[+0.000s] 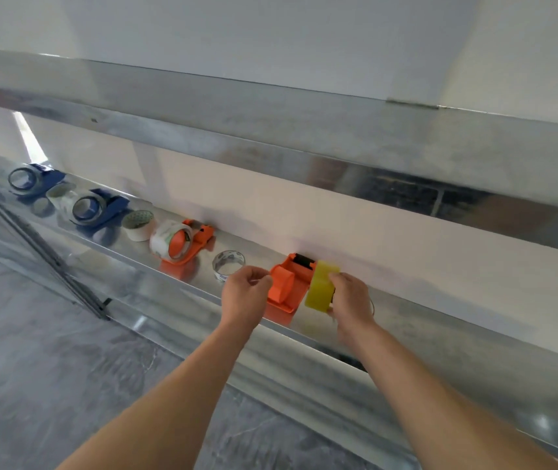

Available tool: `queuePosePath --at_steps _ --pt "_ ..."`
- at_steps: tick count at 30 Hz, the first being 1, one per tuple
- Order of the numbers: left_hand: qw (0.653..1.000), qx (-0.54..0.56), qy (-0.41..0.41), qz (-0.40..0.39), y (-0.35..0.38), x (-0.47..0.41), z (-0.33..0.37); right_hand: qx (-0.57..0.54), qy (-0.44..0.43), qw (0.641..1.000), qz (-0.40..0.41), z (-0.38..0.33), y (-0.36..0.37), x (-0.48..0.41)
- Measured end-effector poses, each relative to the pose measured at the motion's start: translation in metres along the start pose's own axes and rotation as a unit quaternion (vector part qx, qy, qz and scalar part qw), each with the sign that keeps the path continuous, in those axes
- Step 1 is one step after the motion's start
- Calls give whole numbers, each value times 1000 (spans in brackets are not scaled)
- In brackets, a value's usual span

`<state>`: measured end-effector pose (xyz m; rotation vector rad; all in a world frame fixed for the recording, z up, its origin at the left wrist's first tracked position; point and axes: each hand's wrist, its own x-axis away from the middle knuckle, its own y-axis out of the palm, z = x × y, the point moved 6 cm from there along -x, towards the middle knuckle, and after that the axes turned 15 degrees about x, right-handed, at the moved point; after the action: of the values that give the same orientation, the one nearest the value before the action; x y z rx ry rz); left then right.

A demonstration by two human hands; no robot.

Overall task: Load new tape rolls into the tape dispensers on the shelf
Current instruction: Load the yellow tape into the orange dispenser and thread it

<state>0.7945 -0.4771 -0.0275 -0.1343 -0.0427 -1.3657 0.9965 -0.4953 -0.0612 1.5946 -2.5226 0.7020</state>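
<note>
- Far left on the lower metal shelf (447, 322), a blue dispenser (38, 180) lies on its side with a roll on its hub.
- Just right of it sits a clear roll (61, 198), partly hidden by a second blue dispenser (98, 209), which also carries a roll.
- Next along is a white roll (138, 225), standing with its open core facing up.
- Touching that, a loaded orange dispenser (184, 246) carries a clear roll of tape, its cutter end pointing toward the wall.
- A loose clear roll (228, 265) lies flat on the shelf, between the loaded dispenser and the person's left hand (244, 295).
- That left hand's fingers (261, 282) are curled in, thumb against forefinger, right at the left edge of the empty orange dispenser (289, 287). I can't make out whether they actually pinch it.
- The empty dispenser lies on the shelf near its front lip, its bare hub facing up.
- Just right of it, the yellow tape roll (321, 287) is held up on edge, close against the dispenser's right side.
- The right hand (351, 299) grips that roll from the right, fingers wrapped round it.
- A second metal shelf (304, 137) runs overhead along the white wall.
</note>
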Motion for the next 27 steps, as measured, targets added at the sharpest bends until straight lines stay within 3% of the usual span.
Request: queuePosePath --at_steps 8,27 --pt "999 -32 -29 -22 7 -44 -20 -29 35 999 11 2 14 -26" --pt "962 -59 -104 -246 16 -96 -68 -39 117 976 177 16 58 1"
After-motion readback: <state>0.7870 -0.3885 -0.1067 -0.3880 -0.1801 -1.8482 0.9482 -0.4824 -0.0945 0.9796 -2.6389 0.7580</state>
